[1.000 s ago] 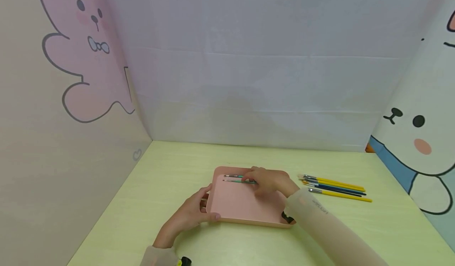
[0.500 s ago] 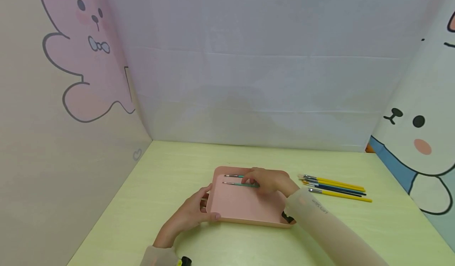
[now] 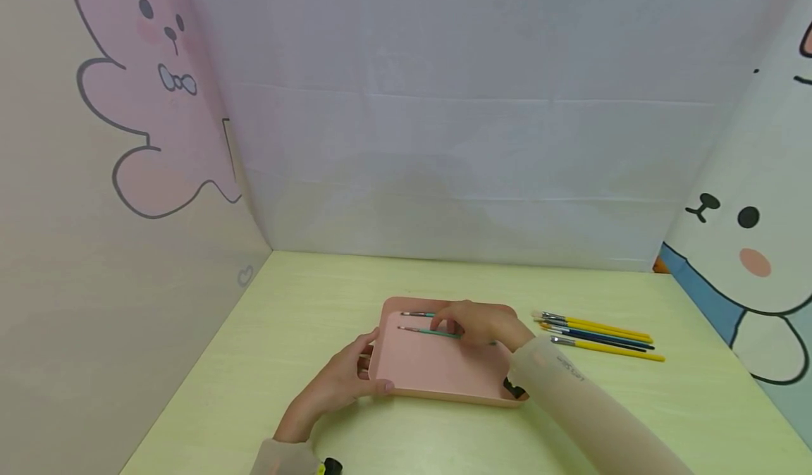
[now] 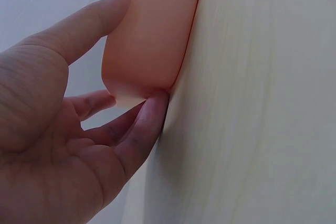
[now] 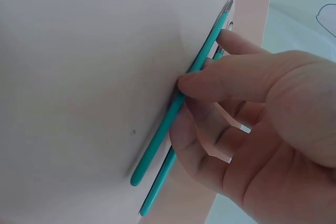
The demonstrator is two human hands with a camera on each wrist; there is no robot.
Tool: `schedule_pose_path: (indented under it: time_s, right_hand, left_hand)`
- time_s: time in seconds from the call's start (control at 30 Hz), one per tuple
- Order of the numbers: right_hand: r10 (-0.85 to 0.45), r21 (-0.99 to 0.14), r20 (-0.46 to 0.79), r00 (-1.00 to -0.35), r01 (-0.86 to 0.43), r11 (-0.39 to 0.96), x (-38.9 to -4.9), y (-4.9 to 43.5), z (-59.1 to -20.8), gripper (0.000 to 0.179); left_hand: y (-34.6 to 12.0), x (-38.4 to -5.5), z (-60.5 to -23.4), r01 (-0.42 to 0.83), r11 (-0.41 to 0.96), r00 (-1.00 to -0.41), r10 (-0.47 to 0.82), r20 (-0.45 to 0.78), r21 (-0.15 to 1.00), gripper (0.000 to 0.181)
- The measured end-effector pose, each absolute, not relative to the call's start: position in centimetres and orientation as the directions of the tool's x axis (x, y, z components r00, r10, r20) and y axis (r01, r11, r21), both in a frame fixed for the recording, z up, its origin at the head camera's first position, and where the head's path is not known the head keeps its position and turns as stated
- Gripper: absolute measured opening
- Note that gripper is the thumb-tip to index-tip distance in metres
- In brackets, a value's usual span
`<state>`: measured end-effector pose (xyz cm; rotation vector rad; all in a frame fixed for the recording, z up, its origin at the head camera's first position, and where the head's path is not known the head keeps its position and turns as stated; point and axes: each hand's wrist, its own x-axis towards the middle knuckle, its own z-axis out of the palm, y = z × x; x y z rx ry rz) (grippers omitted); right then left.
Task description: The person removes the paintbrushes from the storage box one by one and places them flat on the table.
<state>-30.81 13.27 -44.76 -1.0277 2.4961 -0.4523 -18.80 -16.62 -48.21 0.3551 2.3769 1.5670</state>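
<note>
A shallow pink tray (image 3: pixel 431 373) lies on the table, and my left hand (image 3: pixel 339 380) holds its near left corner. In the left wrist view the thumb presses the tray's outer wall (image 4: pixel 152 35) while fingertips touch the corner low down. Over the tray, my right hand (image 3: pixel 478 322) pinches a slim teal paintbrush (image 5: pixel 159 135) by the middle of its handle, thumb on the near side. A second teal paintbrush (image 5: pixel 160 179) lies beside it, towards the tray's far wall, partly hidden by the fingers. Both bristle ends point left in the head view.
Right of the tray lies a loose row of several paintbrushes: yellow-handled ones, such as the nearest yellow paintbrush (image 3: pixel 615 349), and dark blue ones (image 3: pixel 603 336). The pale yellow table (image 3: pixel 304 299) is bounded by printed cloth walls (image 3: pixel 444 144) at back and sides.
The pinched teal paintbrush has shifted slightly towards the tray's near side, away from the second one, with my right hand lowering a little. My left hand and the tray have not moved.
</note>
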Motion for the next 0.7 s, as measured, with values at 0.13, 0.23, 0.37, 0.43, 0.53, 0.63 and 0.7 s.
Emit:
schedule_pose_path:
  time_s: [0.13,0.23,0.37,0.43,0.53,0.63,0.7]
  right_hand:
    - [-0.737,-0.431,-0.232,-0.634,-0.612,0.663,-30.8,13.4,-44.7,0.064]
    - [-0.751,-0.436,-0.228,-0.619,-0.625,0.647,-30.8,13.5,-44.5,0.063]
    - [-0.774,-0.458,-0.202,-0.6,-0.641,0.616,-30.7,13.8,-44.3,0.061]
    - [-0.782,-0.468,-0.184,-0.596,-0.646,0.603,-30.7,14.0,-44.0,0.061]
    - [-0.786,-0.466,-0.163,-0.596,-0.656,0.595,-30.6,14.5,-43.2,0.064]
    - [-0.791,-0.461,-0.146,-0.594,-0.667,0.586,-30.4,15.2,-42.2,0.067]
    - [-0.797,-0.457,-0.137,-0.588,-0.676,0.577,-30.2,15.7,-41.4,0.067]
  left_hand:
    - [-16.6,-18.8,-48.3,0.051,0.386,-0.933,0.347,-0.094,0.921,0.107]
    - [-16.6,-18.8,-48.3,0.047,0.385,-0.933,0.346,-0.097,0.922,0.108]
    - [-16.6,-18.7,-48.3,0.043,0.379,-0.932,0.347,-0.1,0.924,0.109]
    - [-16.7,-18.6,-48.2,0.042,0.376,-0.932,0.348,-0.099,0.926,0.109]
    - [-16.7,-18.5,-48.2,0.042,0.376,-0.934,0.344,-0.097,0.926,0.109]
    - [-16.6,-18.5,-48.1,0.042,0.386,-0.937,0.336,-0.098,0.922,0.108]
    - [-16.6,-18.5,-48.1,0.043,0.393,-0.938,0.332,-0.098,0.919,0.108]
